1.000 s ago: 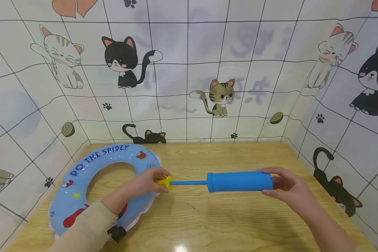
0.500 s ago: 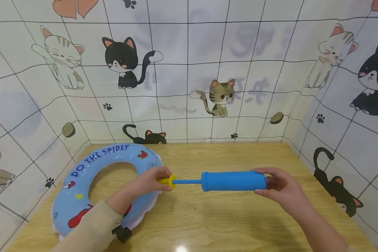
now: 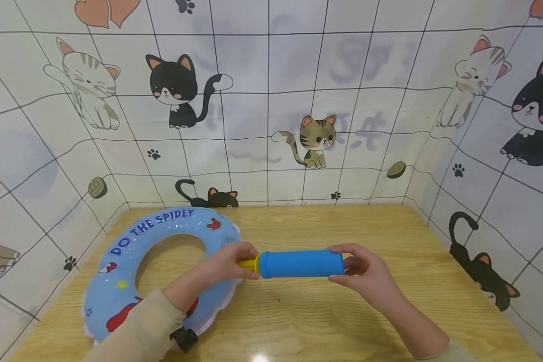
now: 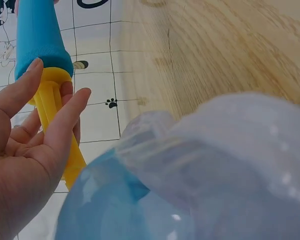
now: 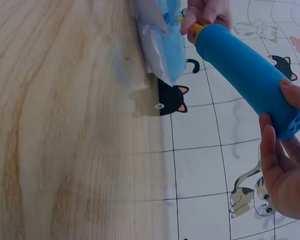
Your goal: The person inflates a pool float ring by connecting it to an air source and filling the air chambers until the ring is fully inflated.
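A blue hand pump (image 3: 303,264) lies level between the two hands above the table, its blue rod fully inside the barrel. My left hand (image 3: 231,262) grips the yellow handle (image 4: 51,102), which sits against the barrel's collar. At the barrel's other end, my right hand (image 3: 366,274) holds the pump between thumb and fingers; small holes show in that end in the right wrist view. Behind the left forearm lies a light blue swim ring (image 3: 113,281) with printed letters, inflated. Part of the ring is hidden by the left arm and sleeve.
The wooden table (image 3: 335,322) carries the ring on its left side. A cloth wall (image 3: 253,115) printed with cats and grid lines encloses the back and both sides. A black wrist device (image 3: 184,339) is on the left sleeve.
The rod has slid fully into the barrel. My right hand has moved left with the barrel, and my left hand has shifted slightly right. The ring appears shifted a little right.
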Available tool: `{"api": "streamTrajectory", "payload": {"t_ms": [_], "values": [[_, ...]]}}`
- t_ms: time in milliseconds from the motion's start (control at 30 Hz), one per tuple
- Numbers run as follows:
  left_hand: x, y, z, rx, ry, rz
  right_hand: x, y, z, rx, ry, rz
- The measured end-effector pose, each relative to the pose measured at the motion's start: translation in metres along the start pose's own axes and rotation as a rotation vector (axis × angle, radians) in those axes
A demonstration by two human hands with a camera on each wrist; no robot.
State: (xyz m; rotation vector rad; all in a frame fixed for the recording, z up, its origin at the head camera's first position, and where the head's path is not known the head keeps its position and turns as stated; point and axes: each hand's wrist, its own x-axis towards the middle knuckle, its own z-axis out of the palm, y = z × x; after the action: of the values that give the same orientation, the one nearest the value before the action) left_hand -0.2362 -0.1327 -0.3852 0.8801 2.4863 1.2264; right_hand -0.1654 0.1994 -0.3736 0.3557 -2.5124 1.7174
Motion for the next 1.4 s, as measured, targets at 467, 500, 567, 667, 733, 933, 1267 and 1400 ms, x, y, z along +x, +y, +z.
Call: {"api": "streamTrajectory", "payload": {"t_ms": [467,500,567,667,733,933,1267,1400], "values": [[-0.003,-0.006,-0.01,-0.106,-0.031,-0.134,-0.002,-0.002,-0.026,-0.058,-0.015,-0.073],[-0.004,-0.008,-0.012,-0.091,-0.032,-0.14,-0.003,0.0,-0.031,-0.057,-0.014,-0.072],[-0.006,-0.01,-0.016,-0.072,-0.037,-0.151,-0.004,0.005,-0.04,-0.047,-0.011,-0.068],[-0.009,-0.013,-0.021,-0.066,-0.041,-0.164,-0.005,0.013,-0.052,-0.029,-0.01,-0.078],[-0.011,-0.015,-0.024,-0.07,-0.045,-0.163,-0.006,0.017,-0.059,-0.027,-0.013,-0.084],[-0.015,-0.021,-0.03,-0.08,-0.051,-0.14,-0.009,0.02,-0.078,-0.031,-0.041,-0.136],[-0.019,-0.021,-0.028,-0.101,-0.024,-0.107,-0.015,0.013,-0.078,0.04,-0.039,-0.166],[-0.014,-0.016,-0.025,-0.107,-0.01,-0.115,-0.009,0.011,-0.059,0.021,-0.023,-0.155]]}}
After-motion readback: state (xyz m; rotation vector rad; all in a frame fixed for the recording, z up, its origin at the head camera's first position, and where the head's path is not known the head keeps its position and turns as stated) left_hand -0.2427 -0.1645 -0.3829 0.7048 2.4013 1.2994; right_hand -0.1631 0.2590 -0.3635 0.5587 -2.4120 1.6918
